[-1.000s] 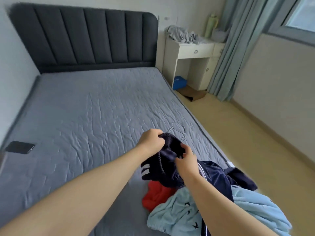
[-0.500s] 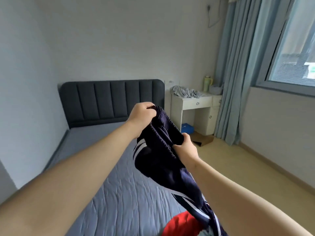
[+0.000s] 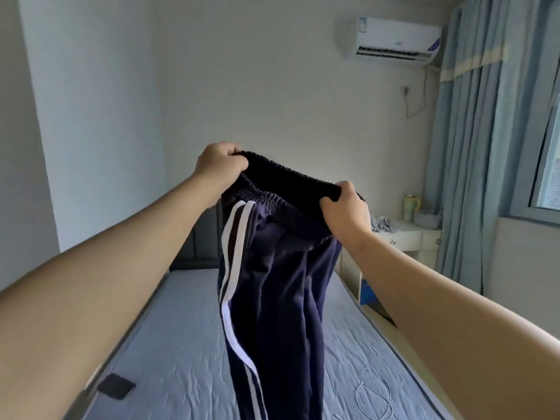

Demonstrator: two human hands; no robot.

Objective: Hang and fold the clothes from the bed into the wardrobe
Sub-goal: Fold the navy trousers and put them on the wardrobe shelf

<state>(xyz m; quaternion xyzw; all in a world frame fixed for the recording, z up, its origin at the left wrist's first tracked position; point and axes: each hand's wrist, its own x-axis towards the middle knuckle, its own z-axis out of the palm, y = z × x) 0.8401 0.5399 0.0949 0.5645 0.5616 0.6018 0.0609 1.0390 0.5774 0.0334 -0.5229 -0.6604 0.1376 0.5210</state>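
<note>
White air conditioner (image 3: 394, 37) high on far wall, right side. Wall socket (image 3: 404, 90) below it, cord hanging down. Light blue curtains (image 3: 466, 147) down the right, window (image 3: 548, 165) at right edge. White desk (image 3: 406, 237) far right: green bottle (image 3: 410, 207) and grey bowl (image 3: 427, 219) on top, blue box (image 3: 368, 294) underneath. Near left: dark phone (image 3: 116, 386), lying flat. Near right: thin white cable (image 3: 372, 395), loosely coiled.

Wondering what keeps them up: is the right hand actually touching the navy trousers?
Touching. The head view shows the right hand with its fingers curled over the elastic waistband of the navy trousers, gripping it.
</note>
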